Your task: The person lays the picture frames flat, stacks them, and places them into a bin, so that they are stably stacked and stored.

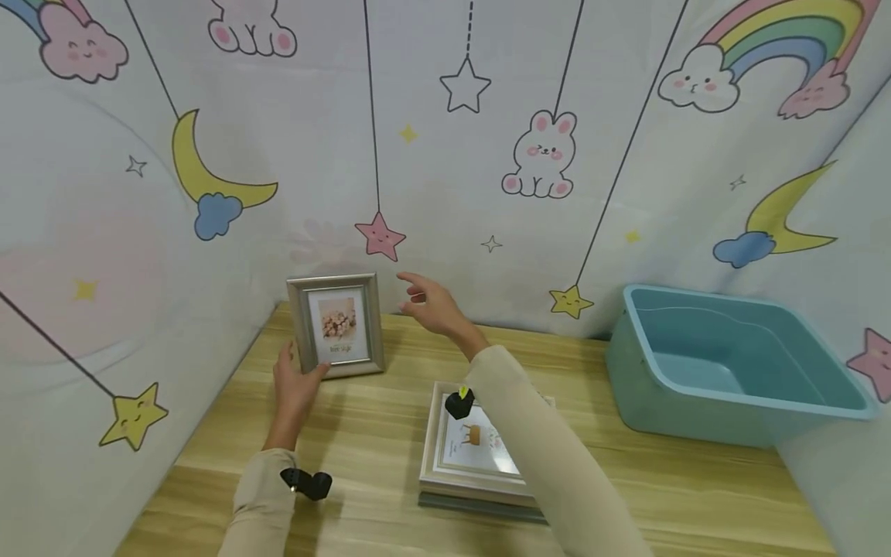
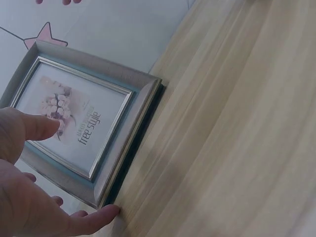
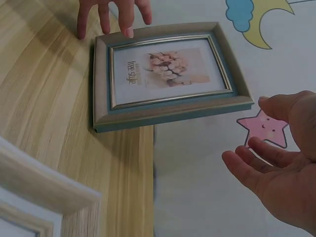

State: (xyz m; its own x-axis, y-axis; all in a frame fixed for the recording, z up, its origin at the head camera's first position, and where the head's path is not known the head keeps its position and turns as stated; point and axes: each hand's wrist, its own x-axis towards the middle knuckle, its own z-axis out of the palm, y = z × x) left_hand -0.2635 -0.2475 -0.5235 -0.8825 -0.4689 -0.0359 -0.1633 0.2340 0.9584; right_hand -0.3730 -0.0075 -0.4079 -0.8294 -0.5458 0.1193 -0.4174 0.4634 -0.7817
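Note:
A silvery picture frame with a flower print stands upright, leaning slightly back, at the rear left of the wooden tabletop. My left hand is at its lower left, the thumb in front of the border and the fingers spread beside the edge. In the left wrist view the fingers of that hand look extended rather than curled round the frame. Off the frame's upper right side, my right hand is held in the air. The right wrist view shows its thumb and fingers apart, with nothing between them.
More picture frames lie stacked flat near the table's middle, partly hidden by the right sleeve. A blue-green plastic tub stands at the right. A fabric backdrop with cartoon prints rises behind the wooden tabletop.

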